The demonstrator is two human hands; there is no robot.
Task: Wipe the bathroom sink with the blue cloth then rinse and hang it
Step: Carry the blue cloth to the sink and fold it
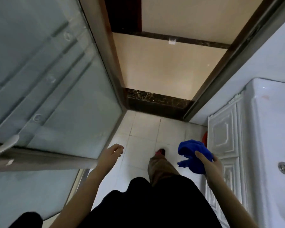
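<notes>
- Frosted glass door [48,88], 9 o'clock: flanks the tiled walkway on the left.
- Bathroom sink [263,112], 3 o'clock, on the white cabinet [224,137]: on the cloth-carrying side; wiping judged not yet begun.
- Blue cloth [192,152], 4 o'clock: bunched for carrying, clear of the sink, just beside the cabinet.
- Right hand [211,165], 4 o'clock: fingers curled round the cloth.
- Left hand [112,153], 7 o'clock: loosely curled, holds nothing.
</notes>
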